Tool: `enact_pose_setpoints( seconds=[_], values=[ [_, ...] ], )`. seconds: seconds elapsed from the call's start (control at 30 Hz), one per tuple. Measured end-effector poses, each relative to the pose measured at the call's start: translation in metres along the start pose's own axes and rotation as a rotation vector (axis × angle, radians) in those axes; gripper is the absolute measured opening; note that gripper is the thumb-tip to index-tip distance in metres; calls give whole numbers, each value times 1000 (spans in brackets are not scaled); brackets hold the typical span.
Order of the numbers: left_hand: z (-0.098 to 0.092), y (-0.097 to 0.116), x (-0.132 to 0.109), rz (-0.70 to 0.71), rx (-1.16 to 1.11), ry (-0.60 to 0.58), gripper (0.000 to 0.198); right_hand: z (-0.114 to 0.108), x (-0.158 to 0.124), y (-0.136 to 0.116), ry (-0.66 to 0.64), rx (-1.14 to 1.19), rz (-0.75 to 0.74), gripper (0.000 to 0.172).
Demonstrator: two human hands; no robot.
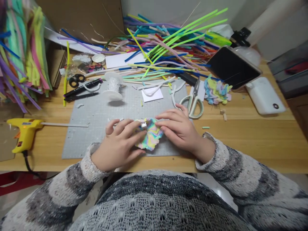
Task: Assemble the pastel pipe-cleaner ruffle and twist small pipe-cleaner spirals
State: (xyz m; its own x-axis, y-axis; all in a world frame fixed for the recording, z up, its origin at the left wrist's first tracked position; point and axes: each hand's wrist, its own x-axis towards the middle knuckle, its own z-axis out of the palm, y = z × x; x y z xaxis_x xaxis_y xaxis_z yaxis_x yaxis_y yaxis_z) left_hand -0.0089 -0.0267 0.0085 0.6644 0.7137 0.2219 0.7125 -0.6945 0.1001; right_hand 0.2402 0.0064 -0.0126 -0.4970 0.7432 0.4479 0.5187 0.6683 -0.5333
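Over the front of the grey rectangular cutting mat point(81, 138), a round, ruffled, pastel fuzzy piece point(154, 136) is between the curved fingers of the left hand point(119, 141) and right hand point(179, 129) (whether either pinches it, I cannot tell). Steadying seems in hand; the next move calls for a light touch.
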Motion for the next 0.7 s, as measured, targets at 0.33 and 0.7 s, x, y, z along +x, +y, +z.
enact_pose_setpoints(
  seconds=[0.33,0.7],
  values=[
    [1,0,8,10,-18,-40,38,-2,-1,2,18,26,4,18],
    [-2,2,8,-23,12,-105,47,7,0,1,45,50,154,20]
  ],
)
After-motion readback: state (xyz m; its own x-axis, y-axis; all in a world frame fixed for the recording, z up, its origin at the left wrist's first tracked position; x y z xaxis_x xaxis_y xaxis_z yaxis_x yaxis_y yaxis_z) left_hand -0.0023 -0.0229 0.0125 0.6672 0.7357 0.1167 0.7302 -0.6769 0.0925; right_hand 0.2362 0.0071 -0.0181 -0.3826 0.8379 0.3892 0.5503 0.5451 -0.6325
